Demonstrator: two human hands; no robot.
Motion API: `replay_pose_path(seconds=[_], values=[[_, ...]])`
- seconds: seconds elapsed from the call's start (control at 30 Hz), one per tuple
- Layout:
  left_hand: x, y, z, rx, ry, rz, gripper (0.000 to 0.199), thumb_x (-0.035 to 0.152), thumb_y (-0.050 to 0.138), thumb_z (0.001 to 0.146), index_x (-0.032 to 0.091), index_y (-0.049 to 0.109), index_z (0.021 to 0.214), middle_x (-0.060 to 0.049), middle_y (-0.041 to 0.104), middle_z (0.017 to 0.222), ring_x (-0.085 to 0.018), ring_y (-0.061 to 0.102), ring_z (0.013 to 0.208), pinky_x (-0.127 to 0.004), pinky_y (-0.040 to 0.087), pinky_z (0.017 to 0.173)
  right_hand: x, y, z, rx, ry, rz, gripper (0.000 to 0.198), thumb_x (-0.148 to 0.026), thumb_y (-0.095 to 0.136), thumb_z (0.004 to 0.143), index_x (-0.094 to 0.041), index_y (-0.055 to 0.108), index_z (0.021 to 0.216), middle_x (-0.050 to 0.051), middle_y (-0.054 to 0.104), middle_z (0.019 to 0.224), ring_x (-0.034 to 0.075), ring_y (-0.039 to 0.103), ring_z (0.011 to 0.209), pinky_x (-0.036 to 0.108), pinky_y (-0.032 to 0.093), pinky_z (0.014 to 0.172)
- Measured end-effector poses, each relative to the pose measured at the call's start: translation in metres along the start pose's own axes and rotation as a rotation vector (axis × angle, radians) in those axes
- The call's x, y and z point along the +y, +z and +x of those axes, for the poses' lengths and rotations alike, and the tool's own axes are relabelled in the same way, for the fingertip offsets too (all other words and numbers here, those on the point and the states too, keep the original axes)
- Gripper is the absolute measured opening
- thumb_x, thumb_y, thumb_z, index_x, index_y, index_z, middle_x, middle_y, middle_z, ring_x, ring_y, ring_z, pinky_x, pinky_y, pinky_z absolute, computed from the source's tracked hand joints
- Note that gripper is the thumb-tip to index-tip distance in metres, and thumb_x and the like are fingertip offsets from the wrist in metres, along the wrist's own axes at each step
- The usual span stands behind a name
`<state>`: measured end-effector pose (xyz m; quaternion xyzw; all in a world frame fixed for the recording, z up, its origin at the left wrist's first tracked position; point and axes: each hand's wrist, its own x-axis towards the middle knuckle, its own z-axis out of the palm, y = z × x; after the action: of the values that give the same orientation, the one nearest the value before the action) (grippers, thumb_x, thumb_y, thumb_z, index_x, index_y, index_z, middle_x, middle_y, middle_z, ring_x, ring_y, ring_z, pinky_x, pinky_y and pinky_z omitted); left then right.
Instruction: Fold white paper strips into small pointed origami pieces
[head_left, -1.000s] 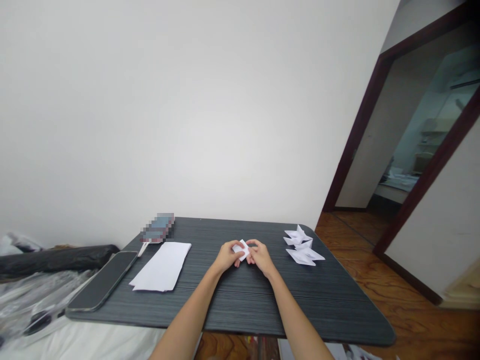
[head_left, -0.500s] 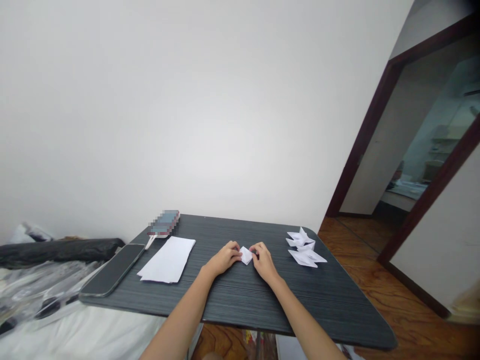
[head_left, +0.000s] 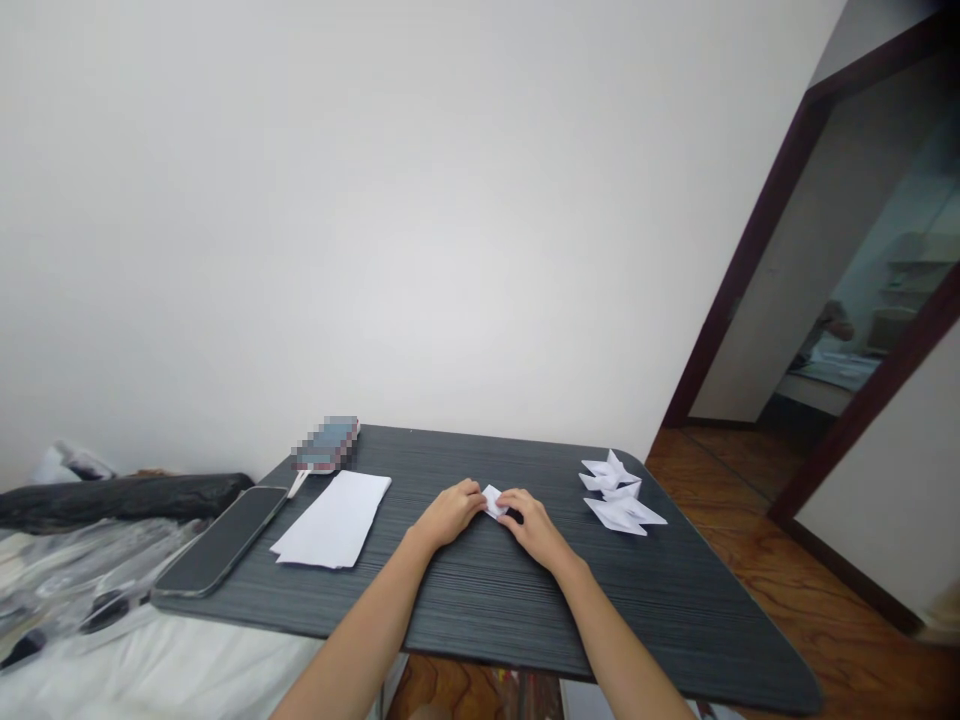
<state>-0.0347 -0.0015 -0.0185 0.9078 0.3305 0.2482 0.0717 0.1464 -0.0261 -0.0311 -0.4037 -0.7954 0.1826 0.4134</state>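
Observation:
A small folded white paper point(head_left: 492, 497) rests on the dark table between my two hands. My left hand point(head_left: 454, 510) pinches its left edge, fingertips pressed together. My right hand point(head_left: 529, 522) is curled over its right side, thumb and fingers closed on the paper. Parts of the paper are hidden under the fingers. To the right lie several white folded paper shapes with pointed corners point(head_left: 624, 511), grouped close together. A stack of white paper sheets point(head_left: 337, 520) lies to the left of my left hand.
The dark wood-grain table point(head_left: 495, 610) stands against a white wall. At its left edge lies a large black phone point(head_left: 221, 545). Behind the paper stack sits a blurred device point(head_left: 330, 445) with a white cable. A doorway opens on the far right, with a person partly visible beyond.
My right hand has moved in over the folded paper and now covers more of its right side. My left hand still holds the left edge. The view has shifted slightly.

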Motion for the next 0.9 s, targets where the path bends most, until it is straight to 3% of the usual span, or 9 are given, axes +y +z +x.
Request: replay_pose_path(seconds=[0.17, 0.33, 0.53, 0.67, 0.9], values=[[0.001, 0.001, 0.001, 0.017, -0.006, -0.010, 0.030, 0.030, 0.032, 0.083, 0.017, 0.059, 0.085, -0.005, 0.050, 0.080, -0.013, 0.046, 0.077, -0.023, 0.037, 0.072, -0.004, 0.001, 0.000, 0.008, -0.029, -0.058, 0.021, -0.018, 0.044, 0.076, -0.021, 0.061, 0.088, 0.006, 0.056, 0.087, 0.018, 0.048, 0.084, 0.033, 0.037, 0.077], [0.000, 0.001, -0.001, 0.033, 0.009, -0.042, 0.028, 0.034, 0.039, 0.080, 0.017, 0.060, 0.086, -0.005, 0.051, 0.083, -0.013, 0.046, 0.078, -0.025, 0.038, 0.073, -0.009, 0.001, 0.001, 0.018, -0.037, -0.075, 0.020, -0.021, 0.043, 0.077, -0.020, 0.063, 0.077, 0.005, 0.057, 0.080, 0.017, 0.049, 0.079, 0.031, 0.037, 0.074], [-0.005, 0.005, 0.001, 0.064, 0.001, -0.139, 0.024, 0.025, 0.039, 0.080, 0.017, 0.062, 0.085, -0.005, 0.054, 0.080, -0.014, 0.046, 0.079, -0.026, 0.038, 0.073, -0.003, 0.001, 0.003, 0.078, 0.049, -0.012, 0.017, -0.022, 0.045, 0.075, -0.019, 0.060, 0.068, 0.003, 0.056, 0.069, 0.014, 0.048, 0.064, 0.026, 0.037, 0.062], [-0.009, 0.006, 0.002, 0.079, -0.006, -0.164, 0.020, 0.024, 0.044, 0.078, 0.016, 0.063, 0.078, -0.004, 0.053, 0.080, -0.013, 0.047, 0.077, -0.024, 0.038, 0.070, 0.002, 0.002, 0.000, 0.048, 0.074, -0.009, 0.008, -0.019, 0.052, 0.069, -0.019, 0.059, 0.074, 0.003, 0.055, 0.077, 0.015, 0.048, 0.073, 0.026, 0.037, 0.066], [-0.016, 0.013, 0.004, 0.106, -0.078, -0.193, 0.013, 0.017, 0.048, 0.074, 0.015, 0.061, 0.070, -0.003, 0.053, 0.075, -0.012, 0.048, 0.073, -0.023, 0.037, 0.068, 0.001, 0.006, -0.002, 0.071, 0.098, -0.139, 0.013, -0.011, 0.048, 0.069, -0.018, 0.051, 0.059, 0.002, 0.051, 0.070, 0.015, 0.046, 0.069, 0.027, 0.036, 0.064]])
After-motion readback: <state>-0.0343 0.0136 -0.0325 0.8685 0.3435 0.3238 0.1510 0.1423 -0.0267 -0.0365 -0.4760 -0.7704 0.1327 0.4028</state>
